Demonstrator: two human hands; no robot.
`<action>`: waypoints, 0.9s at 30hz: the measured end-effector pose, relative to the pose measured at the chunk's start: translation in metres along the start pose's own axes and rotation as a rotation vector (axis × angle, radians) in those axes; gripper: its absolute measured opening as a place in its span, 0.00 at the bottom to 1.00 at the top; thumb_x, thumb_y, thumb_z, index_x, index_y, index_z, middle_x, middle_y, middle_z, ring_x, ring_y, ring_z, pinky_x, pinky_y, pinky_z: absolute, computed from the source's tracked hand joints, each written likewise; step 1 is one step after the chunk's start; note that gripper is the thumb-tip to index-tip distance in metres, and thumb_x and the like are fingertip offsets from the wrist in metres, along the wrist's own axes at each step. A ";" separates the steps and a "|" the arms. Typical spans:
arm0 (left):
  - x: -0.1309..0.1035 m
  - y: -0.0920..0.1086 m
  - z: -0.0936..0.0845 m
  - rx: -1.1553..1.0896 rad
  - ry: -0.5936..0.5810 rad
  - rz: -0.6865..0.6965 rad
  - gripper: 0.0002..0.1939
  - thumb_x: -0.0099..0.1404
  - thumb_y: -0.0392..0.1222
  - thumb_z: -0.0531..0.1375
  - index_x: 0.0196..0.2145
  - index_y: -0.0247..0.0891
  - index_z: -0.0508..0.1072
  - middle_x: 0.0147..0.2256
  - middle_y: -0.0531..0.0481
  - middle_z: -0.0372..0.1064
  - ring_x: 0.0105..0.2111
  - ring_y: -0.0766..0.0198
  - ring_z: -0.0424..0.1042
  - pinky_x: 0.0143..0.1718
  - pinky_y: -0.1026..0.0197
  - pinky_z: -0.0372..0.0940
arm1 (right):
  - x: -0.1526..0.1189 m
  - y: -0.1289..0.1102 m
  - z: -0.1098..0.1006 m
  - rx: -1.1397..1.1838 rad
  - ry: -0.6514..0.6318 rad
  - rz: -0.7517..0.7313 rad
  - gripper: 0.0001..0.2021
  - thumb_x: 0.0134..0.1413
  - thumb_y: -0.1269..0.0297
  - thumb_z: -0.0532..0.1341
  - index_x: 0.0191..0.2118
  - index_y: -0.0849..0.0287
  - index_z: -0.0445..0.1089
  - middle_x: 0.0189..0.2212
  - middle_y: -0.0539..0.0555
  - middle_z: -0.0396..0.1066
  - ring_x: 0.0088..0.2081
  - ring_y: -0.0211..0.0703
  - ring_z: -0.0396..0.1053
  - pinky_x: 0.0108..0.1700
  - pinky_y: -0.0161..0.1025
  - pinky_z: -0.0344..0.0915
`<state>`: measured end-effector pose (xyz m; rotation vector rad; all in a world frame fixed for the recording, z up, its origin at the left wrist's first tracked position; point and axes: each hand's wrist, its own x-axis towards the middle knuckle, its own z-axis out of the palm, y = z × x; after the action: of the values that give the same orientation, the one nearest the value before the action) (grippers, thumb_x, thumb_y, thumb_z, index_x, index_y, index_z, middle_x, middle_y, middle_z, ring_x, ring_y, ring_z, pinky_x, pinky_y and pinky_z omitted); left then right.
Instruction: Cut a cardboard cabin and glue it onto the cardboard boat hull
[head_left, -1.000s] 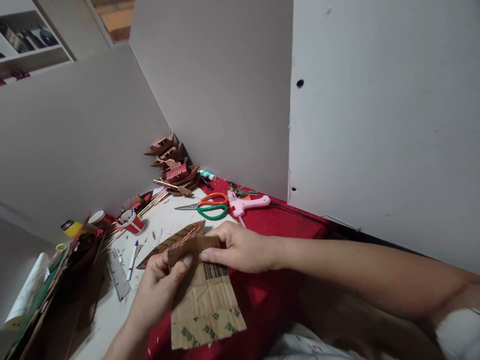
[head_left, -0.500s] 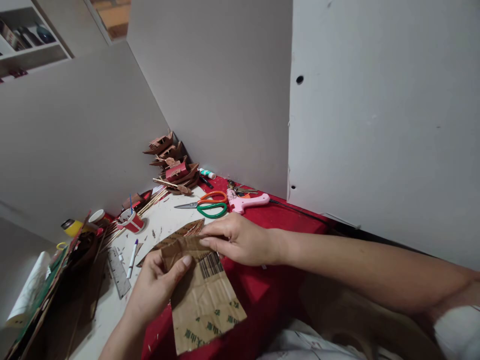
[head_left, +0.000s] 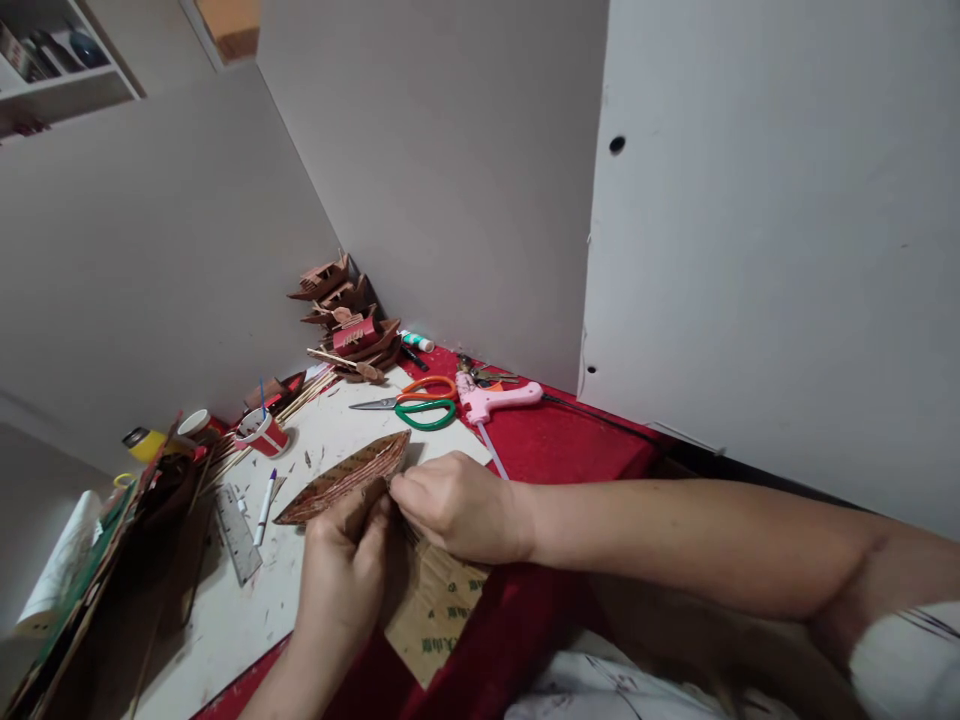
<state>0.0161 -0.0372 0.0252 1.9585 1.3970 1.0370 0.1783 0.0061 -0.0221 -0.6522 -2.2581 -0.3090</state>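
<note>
A piece of brown cardboard (head_left: 435, 615) with green printed characters is held between my two hands. My left hand (head_left: 346, 550) pinches its upper left edge, thumb on top. Close beside it, my right hand (head_left: 457, 505) is closed at the top edge, its fingertips nearly touching the left thumb. The striped printed patch on the cardboard is mostly covered by the right hand. Just beyond the hands a boat hull (head_left: 345, 478) made of cardboard lies on the white board (head_left: 304, 460), apart from the fingers.
Orange and green handled scissors (head_left: 424, 405) and a pink glue gun (head_left: 495, 400) lie beyond my hands. Several model boats (head_left: 352, 335) are stacked in the corner. To the left are a paper cup (head_left: 262, 435), a marker (head_left: 265, 508), a ruler (head_left: 237, 535) and upright cardboard sheets (head_left: 97, 590).
My right hand has closed further and come down over the cardboard's top edge, covering the stripes. The cardboard has tilted and shifted right, and more of the hull shows.
</note>
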 end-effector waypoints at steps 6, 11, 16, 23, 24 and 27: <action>-0.005 0.008 -0.013 0.004 0.069 0.026 0.11 0.62 0.45 0.62 0.37 0.38 0.82 0.26 0.51 0.75 0.27 0.61 0.70 0.27 0.65 0.62 | 0.010 0.013 -0.024 0.628 0.046 0.219 0.10 0.60 0.62 0.57 0.34 0.63 0.68 0.20 0.47 0.63 0.22 0.33 0.58 0.25 0.31 0.56; 0.001 0.005 -0.026 -0.060 0.044 -0.028 0.13 0.62 0.48 0.63 0.37 0.37 0.81 0.28 0.50 0.76 0.31 0.60 0.71 0.31 0.65 0.65 | 0.012 0.013 -0.035 0.901 -0.118 0.316 0.12 0.58 0.60 0.59 0.30 0.64 0.68 0.23 0.47 0.61 0.26 0.33 0.57 0.28 0.31 0.56; 0.002 0.007 -0.030 -0.056 -0.205 0.029 0.12 0.65 0.46 0.60 0.41 0.38 0.79 0.31 0.50 0.76 0.31 0.61 0.71 0.31 0.66 0.65 | 0.012 0.007 -0.031 1.251 -0.290 0.526 0.14 0.57 0.57 0.56 0.27 0.63 0.64 0.22 0.45 0.53 0.25 0.32 0.52 0.27 0.31 0.53; -0.004 0.002 -0.020 0.189 -0.226 0.243 0.05 0.63 0.35 0.58 0.30 0.39 0.73 0.23 0.52 0.68 0.22 0.65 0.63 0.26 0.65 0.58 | 0.002 -0.008 -0.025 1.048 -0.202 0.552 0.16 0.53 0.67 0.57 0.19 0.58 0.51 0.17 0.43 0.45 0.22 0.30 0.45 0.23 0.31 0.44; -0.004 -0.002 -0.017 0.220 -0.214 0.238 0.05 0.62 0.34 0.58 0.29 0.39 0.72 0.22 0.53 0.66 0.21 0.66 0.62 0.25 0.65 0.57 | 0.001 -0.010 -0.023 0.948 -0.177 0.547 0.15 0.51 0.70 0.56 0.19 0.59 0.52 0.17 0.43 0.47 0.21 0.30 0.46 0.23 0.32 0.44; -0.001 -0.010 -0.013 0.168 -0.195 0.148 0.04 0.61 0.36 0.59 0.31 0.38 0.74 0.23 0.52 0.68 0.23 0.65 0.65 0.27 0.65 0.59 | 0.000 -0.011 -0.016 0.891 -0.148 0.555 0.14 0.51 0.70 0.56 0.19 0.59 0.53 0.17 0.44 0.49 0.21 0.31 0.47 0.23 0.32 0.45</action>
<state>0.0000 -0.0353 0.0246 2.2470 1.2837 0.7875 0.1819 -0.0093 -0.0118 -0.7645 -1.9506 0.9813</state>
